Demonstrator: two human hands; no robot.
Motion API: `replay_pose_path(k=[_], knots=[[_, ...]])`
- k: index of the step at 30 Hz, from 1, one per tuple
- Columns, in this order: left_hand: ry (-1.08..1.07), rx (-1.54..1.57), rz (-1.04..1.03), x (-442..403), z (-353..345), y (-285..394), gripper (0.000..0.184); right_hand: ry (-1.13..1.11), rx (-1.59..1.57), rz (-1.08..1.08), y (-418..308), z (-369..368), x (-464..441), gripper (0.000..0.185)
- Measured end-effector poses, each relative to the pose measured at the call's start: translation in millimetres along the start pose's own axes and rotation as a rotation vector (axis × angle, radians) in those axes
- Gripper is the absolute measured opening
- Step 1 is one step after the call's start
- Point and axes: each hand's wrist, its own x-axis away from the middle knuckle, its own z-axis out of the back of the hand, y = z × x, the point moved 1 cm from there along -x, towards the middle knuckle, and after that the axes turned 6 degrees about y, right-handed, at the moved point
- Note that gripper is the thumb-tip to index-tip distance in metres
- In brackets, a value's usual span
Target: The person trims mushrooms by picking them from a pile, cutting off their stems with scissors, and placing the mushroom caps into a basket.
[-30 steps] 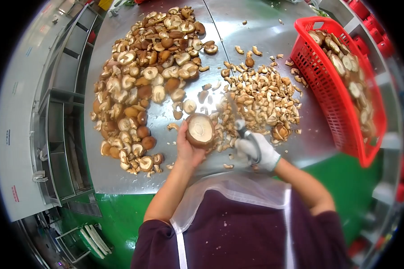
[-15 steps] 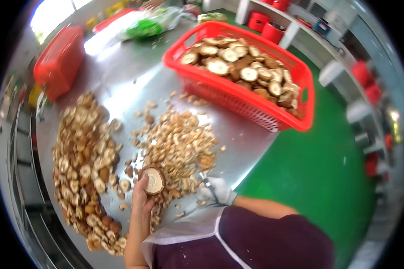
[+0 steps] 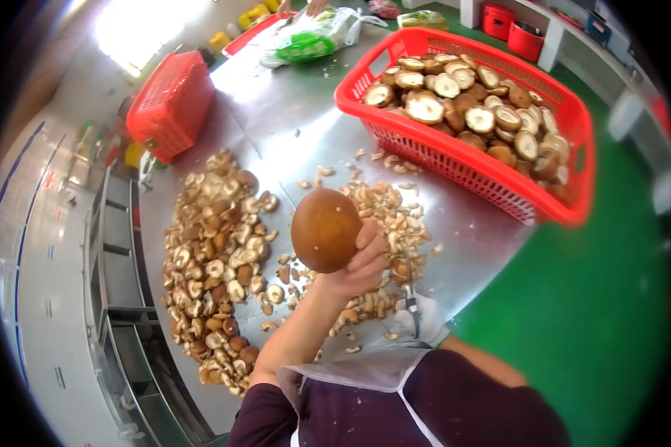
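Note:
My bare left hand [image 3: 360, 267] grips a large mushroom [image 3: 326, 230], raised above the table with its smooth brown cap top facing me. Its underside is hidden. In a white glove, my right hand [image 3: 421, 316] is closed around scissors [image 3: 411, 298] low over the table; their thin metal blades point away from me. Beneath and between both hands lies a scattered heap of cut mushroom stems [image 3: 395, 216]. A long pile of mushrooms [image 3: 216, 261] spreads along the left side of the table.
A red basket [image 3: 455, 160] full of trimmed mushroom caps stands at the right edge of the metal table [image 3: 276, 145]. Another red basket [image 3: 170, 104] is at the far left. Plastic bags [image 3: 306, 46] lie at the back, near another person's hand [image 3: 317, 7]. Green floor is on the right.
My left hand has lifted the mushroom and turned it from its pale underside to its brown top. My right hand stays low with the scissors. The view has shifted left.

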Motion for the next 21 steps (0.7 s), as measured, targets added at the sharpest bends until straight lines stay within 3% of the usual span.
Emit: replay_pose_path(k=[2,6,10,12,14,16,17,18,19,21], knots=[[-0.028,0.033,-0.02,5,2,-4,0.031,-0.009,-0.138,-0.062,-9,0,1,0.02],[0.088,-0.005,-0.074,14,2,-1,0.026,-0.026,-0.086,-0.019,-2,-1,1,0.019],[0.561,-0.474,-0.098,-3,1,11,0.023,0.075,0.07,0.035,0,-5,1,0.018],[0.8,-0.837,-0.151,-39,-22,10,0.029,0.003,-0.232,-0.07,4,-5,2,0.019],[0.664,-1.043,-0.08,-80,-24,13,0.04,-0.031,-0.202,-0.079,13,-6,3,0.019],[0.56,-1.043,-0.095,-134,-37,4,0.044,-0.065,-0.411,-0.196,5,-6,9,0.019],[0.597,-0.9,-0.104,-164,-55,-8,0.046,-0.05,-0.409,-0.189,-1,-6,9,0.019],[0.357,-1.174,-0.074,-186,-72,-12,0.054,-0.037,-0.404,-0.184,-8,-6,8,0.019],[0.436,-0.868,-0.077,-209,-73,-17,0.061,-0.026,-0.399,-0.179,-10,-4,8,0.019],[0.389,-0.963,-0.116,-227,-69,-25,0.065,-0.022,-0.314,-0.133,-4,-6,7,0.019]])
